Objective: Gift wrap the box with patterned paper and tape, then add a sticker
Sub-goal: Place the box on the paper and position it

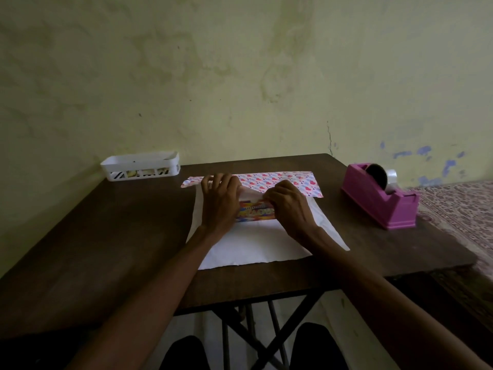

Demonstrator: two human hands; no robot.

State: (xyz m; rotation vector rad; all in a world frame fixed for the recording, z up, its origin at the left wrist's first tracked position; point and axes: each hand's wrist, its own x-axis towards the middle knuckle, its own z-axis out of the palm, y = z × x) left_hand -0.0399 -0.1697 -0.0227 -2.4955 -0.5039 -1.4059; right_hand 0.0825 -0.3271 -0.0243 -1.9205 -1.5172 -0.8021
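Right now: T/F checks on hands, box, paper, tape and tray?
1. The left hand and right hand both hold the paper at the box. True.
2. The tape dispenser sits left of the paper. False: it stands to the right of it.
3. The box is fully wrapped. False: its printed side shows between the hands.
4. The white tray stands at the far left corner of the table. True.
5. The near part of the paper lies pattern side up. False: it shows white, and the pattern shows only on the far flap.
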